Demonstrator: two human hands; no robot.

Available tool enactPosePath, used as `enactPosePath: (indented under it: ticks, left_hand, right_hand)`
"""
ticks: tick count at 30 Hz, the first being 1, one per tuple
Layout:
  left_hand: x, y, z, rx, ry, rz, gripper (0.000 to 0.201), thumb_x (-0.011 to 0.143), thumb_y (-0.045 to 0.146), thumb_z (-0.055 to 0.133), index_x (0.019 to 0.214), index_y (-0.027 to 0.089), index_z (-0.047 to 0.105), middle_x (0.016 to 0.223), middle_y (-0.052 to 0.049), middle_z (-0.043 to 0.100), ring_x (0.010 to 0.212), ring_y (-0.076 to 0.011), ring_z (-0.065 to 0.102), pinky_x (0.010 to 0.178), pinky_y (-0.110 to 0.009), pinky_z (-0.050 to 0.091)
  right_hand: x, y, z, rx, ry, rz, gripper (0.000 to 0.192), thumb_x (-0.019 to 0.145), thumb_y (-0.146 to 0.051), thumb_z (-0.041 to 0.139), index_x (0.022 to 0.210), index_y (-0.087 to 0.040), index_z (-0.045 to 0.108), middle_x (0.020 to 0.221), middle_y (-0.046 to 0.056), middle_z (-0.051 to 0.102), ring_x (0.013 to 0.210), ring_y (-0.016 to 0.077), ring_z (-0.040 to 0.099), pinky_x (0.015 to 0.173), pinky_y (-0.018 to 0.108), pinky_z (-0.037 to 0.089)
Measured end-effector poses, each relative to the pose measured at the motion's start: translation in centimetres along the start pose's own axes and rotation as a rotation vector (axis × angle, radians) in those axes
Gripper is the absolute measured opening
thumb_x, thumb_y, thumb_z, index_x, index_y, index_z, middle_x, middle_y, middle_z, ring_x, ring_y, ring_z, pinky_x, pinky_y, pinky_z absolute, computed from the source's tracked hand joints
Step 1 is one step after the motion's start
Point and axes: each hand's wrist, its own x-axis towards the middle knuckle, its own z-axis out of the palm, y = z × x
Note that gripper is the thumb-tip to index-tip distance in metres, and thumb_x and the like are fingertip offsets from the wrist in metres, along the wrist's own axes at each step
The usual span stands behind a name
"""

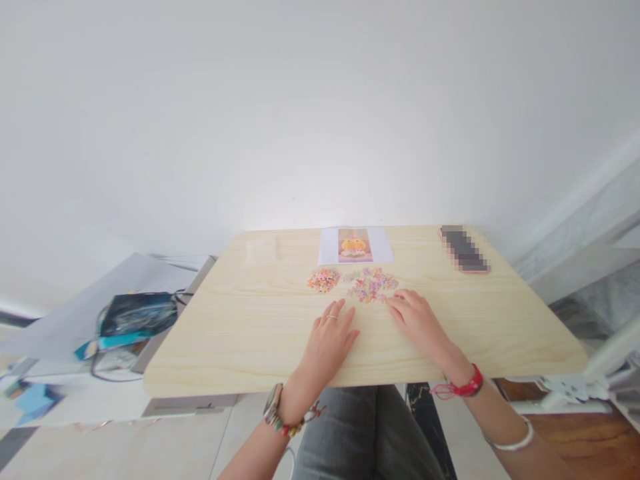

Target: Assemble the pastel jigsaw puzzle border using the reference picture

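Observation:
My left hand [327,340] lies flat on the light wooden table [240,333], fingers together, a ring on one finger, holding nothing. My right hand [417,319] rests palm down beside it, its fingertips touching the near edge of a pile of small pink and purple pieces [371,284]. A smaller heap of orange and yellow pieces [323,279] sits just left of that pile, ahead of my left hand. Behind both heaps lies a white sheet with a picture of a yellow figure [355,245].
A phone [464,249] lies at the table's far right. A clear flat item [261,249] sits at the far left. Left of the table, a lower surface holds a dark blue bag [137,313] and cables. A white wall stands behind; my knees are under the front edge.

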Motion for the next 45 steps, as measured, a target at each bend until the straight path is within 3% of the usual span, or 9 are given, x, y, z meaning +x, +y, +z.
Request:
enactPosePath:
  ticks: [9,16,24,28,33,37,45]
  left_hand:
    - [-0.3,-2.0,0.5,-0.154,0.146,0.04,0.028,0.086,0.021,0.046,0.112,0.017,0.053,0.12,-0.014,0.052,0.107,-0.0233,0.054,0.089,-0.04,0.049]
    - [1.0,-1.3,0.4,-0.214,0.143,0.052,0.027,0.085,0.019,0.045,0.111,0.017,0.054,0.116,-0.012,0.054,0.099,-0.0208,0.058,0.086,-0.037,0.051]
    - [0.4,-1.5,0.5,-0.27,0.121,0.044,0.026,0.084,0.017,0.046,0.109,0.017,0.055,0.116,-0.012,0.054,0.101,-0.0208,0.058,0.088,-0.037,0.05]
    - [0.2,-1.0,0.1,-0.344,0.134,0.051,0.025,0.085,0.018,0.045,0.108,0.019,0.056,0.115,-0.01,0.055,0.1,-0.0196,0.059,0.088,-0.037,0.05]
    - [0.1,0.2,0.2,-0.39,0.154,0.03,0.024,0.085,0.019,0.046,0.106,0.019,0.058,0.108,-0.009,0.057,0.096,-0.0193,0.059,0.085,-0.036,0.051]
    - [-0.3,0.7,0.6,-0.336,0.157,0.013,0.023,0.083,0.017,0.047,0.104,0.019,0.058,0.106,-0.009,0.057,0.095,-0.0203,0.059,0.084,-0.037,0.052]
    - [-0.8,0.6,0.4,-0.15,0.165,-0.094,0.018,0.079,0.012,0.053,0.096,0.017,0.058,0.105,-0.01,0.057,0.097,-0.0233,0.055,0.084,-0.04,0.05]
  right_hand:
    - [3.0,4.5,-1.8,0.097,-0.063,0.046,0.02,0.084,-0.019,0.046,0.094,-0.017,0.064,0.092,0.009,0.06,0.09,0.021,0.055,0.082,0.035,0.045]
    - [4.6,4.5,-0.7,0.173,-0.145,0.039,0.017,0.08,-0.013,0.05,0.09,-0.018,0.062,0.09,0.006,0.058,0.085,0.0171,0.056,0.078,0.029,0.045]
    - [4.1,5.6,-0.7,0.124,-0.161,0.012,0.01,0.081,-0.013,0.05,0.076,-0.016,0.057,0.085,0.006,0.055,0.082,0.0179,0.055,0.076,0.031,0.045]
    - [2.9,3.9,-1.7,0.117,-0.106,0.0,0.01,0.085,-0.017,0.047,0.08,-0.017,0.056,0.086,0.006,0.055,0.081,0.018,0.056,0.074,0.032,0.045]
    - [0.9,-1.0,-2.4,0.035,-0.071,-0.033,0.006,0.083,-0.02,0.051,0.08,-0.019,0.056,0.089,0.007,0.057,0.085,0.0205,0.057,0.073,0.034,0.044]
    - [0.1,-3.8,-1.6,-0.07,-0.054,-0.007,0.006,0.084,-0.02,0.051,0.082,-0.017,0.056,0.092,0.01,0.058,0.087,0.0231,0.056,0.071,0.036,0.042]
    - [0.4,-5.4,0.8,-0.073,-0.038,0.099,0.012,0.085,-0.022,0.049,0.078,-0.016,0.056,0.09,0.012,0.057,0.087,0.024,0.055,0.071,0.037,0.042]
